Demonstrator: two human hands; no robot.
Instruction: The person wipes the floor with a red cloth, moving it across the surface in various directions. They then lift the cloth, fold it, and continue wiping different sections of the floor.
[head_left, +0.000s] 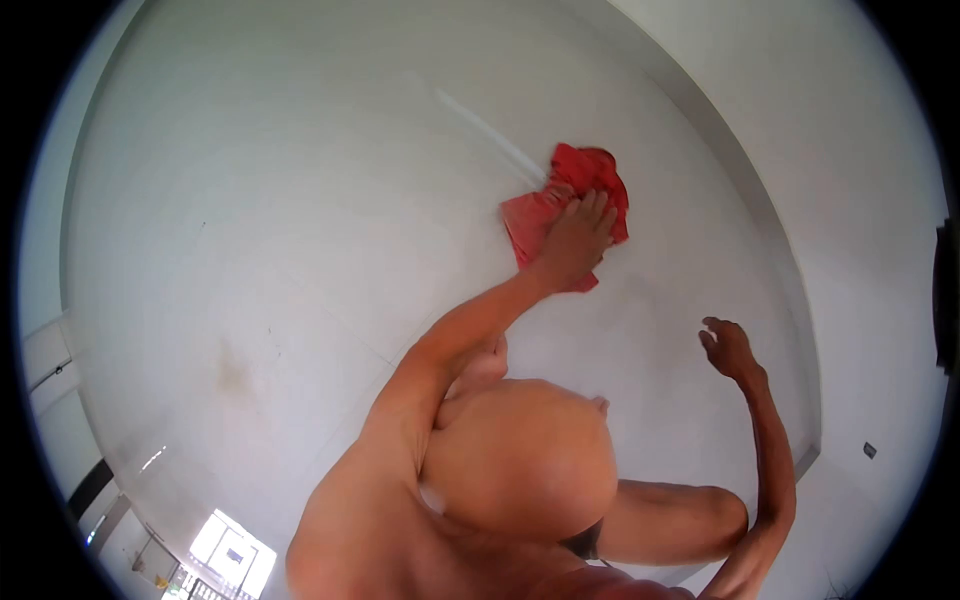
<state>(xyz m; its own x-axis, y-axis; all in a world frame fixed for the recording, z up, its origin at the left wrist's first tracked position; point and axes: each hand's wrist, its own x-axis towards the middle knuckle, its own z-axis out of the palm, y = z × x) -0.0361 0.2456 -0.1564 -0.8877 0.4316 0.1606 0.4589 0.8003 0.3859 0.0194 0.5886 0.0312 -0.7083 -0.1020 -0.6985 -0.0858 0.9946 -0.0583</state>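
Note:
A crumpled red cloth (533,222) lies on the pale, smooth floor (300,180) in the upper middle of the view. Pressed flat on top of it is my left hand (580,235), its fingers stretched out over the cloth. My right hand (728,348) is held off to the right, apart from the cloth, with fingers loosely curved, thumb and fingertips apart, and nothing between them. A faint light streak runs up and left from the cloth.
A white wall (840,230) with a grey skirting strip (745,180) curves along the right. A brownish smudge (232,370) marks the floor at left. Bright openings (232,553) show at bottom left. My bent knees (715,515) are at the bottom.

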